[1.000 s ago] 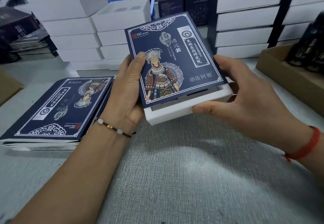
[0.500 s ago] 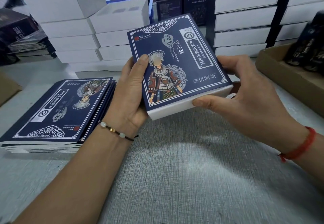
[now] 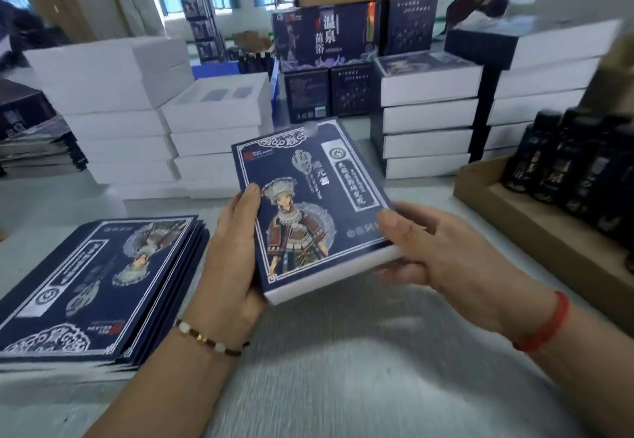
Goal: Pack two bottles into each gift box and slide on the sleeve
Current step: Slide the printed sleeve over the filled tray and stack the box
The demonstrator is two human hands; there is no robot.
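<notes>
- Now the gift box [image 3: 329,281] sits fully inside its blue sleeve [image 3: 310,204]; a second ago its white end stuck well out.
- Only a white edge shows at the near end, and the box is held above the grey table [image 3: 343,369].
- The left hand [image 3: 228,259] grips the sleeve's left side, thumb on top.
- The right hand [image 3: 446,259] clasps the right corner, thumb on the cover.
- One pile of flat sleeves [image 3: 92,286] lies left.
- Dark bottles [image 3: 562,170], too blurred to count, stand in one cardboard tray [image 3: 535,232] right.
- White boxes [image 3: 113,101] are stacked behind.
</notes>
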